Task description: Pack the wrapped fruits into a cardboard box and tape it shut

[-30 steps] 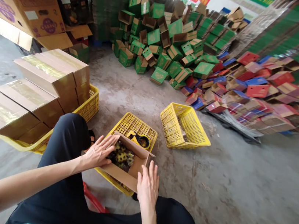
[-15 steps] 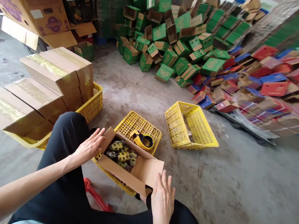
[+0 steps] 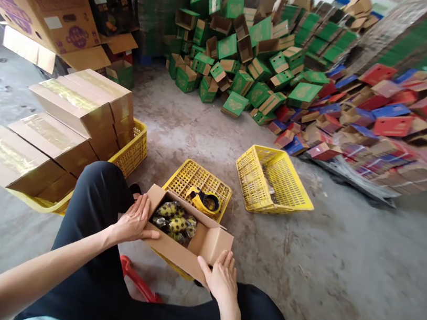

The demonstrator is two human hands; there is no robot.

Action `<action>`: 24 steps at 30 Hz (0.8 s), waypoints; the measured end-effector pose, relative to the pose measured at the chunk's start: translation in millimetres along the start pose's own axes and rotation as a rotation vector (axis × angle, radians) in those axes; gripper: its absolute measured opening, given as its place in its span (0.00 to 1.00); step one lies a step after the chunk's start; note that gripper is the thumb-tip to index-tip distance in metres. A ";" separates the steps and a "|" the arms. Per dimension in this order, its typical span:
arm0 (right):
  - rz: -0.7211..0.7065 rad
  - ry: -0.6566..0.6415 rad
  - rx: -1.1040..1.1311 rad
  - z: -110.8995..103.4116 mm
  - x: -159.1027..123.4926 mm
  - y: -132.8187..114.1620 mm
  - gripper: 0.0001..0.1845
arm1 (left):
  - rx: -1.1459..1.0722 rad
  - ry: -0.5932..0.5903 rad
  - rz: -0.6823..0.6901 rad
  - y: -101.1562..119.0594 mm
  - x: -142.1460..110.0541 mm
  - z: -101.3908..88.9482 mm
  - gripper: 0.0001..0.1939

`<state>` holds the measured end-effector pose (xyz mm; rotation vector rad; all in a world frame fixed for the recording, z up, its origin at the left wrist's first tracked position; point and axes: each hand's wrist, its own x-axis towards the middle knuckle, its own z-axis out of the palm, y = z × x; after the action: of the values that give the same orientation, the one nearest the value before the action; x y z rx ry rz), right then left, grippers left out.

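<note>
An open-topped brown cardboard box (image 3: pixel 180 255) rests between my knees on an upturned yellow plastic crate (image 3: pixel 179 176). Wrapped yellow items with dark spots (image 3: pixel 175 222) fill its left part, in clear film; their kind I cannot make out. My left hand (image 3: pixel 135 220) grips the box's left end, thumb along the near side. At the right near corner my right hand (image 3: pixel 223 277) holds on, thumb on the near side and fingers against the end panel. Behind the box, a yellow tape dispenser (image 3: pixel 204 200) lies on the crate.
Closed, taped cartons (image 3: pixel 52 132) are stacked in a yellow crate (image 3: pixel 135 151) to my left. Another yellow basket (image 3: pixel 293 187) stands ahead right. Heaps of green boxes (image 3: pixel 235 105) and red and blue boxes (image 3: pixel 391 126) lie further back. Something red (image 3: pixel 137 279) shows below my legs.
Both hands have closed in on the box; each thumb now lies against its near side. The end panels stand more upright, and my right hand has shifted left.
</note>
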<state>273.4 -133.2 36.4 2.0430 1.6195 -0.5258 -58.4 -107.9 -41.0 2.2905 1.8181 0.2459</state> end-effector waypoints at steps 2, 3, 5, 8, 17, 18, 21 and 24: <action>-0.019 -0.043 0.064 4.2 3.0 3.7 0.60 | -0.011 -0.041 -0.003 -1.3 -2.9 3.5 0.74; -0.032 -0.065 0.097 6.0 4.6 5.6 0.63 | -0.014 -0.065 -0.004 -2.0 -3.6 4.6 0.77; -0.057 -0.104 0.146 9.0 8.3 8.0 0.68 | -0.014 -0.119 -0.012 -2.5 -3.4 6.5 0.78; -0.071 -0.128 0.173 11.7 15.0 7.1 0.72 | -0.010 -0.173 -0.030 -0.9 -1.4 10.2 0.76; -0.117 -0.118 0.278 23.1 32.5 6.1 0.63 | -0.126 -0.201 0.049 -8.5 2.7 25.8 0.82; -0.120 -0.123 0.297 24.9 32.0 6.4 0.63 | -0.147 -0.219 0.058 -10.5 5.3 26.0 0.83; -0.119 -0.132 0.336 29.1 27.6 4.4 0.61 | -0.203 -0.275 0.075 -16.4 18.6 24.1 0.83; -0.137 -0.093 0.354 31.0 20.5 0.4 0.55 | -0.221 -0.292 0.103 -20.9 32.8 19.0 0.81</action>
<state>278.3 -135.1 -0.4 2.1207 1.7146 -1.0041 -65.8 -72.4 -64.8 2.1396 1.4566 0.1135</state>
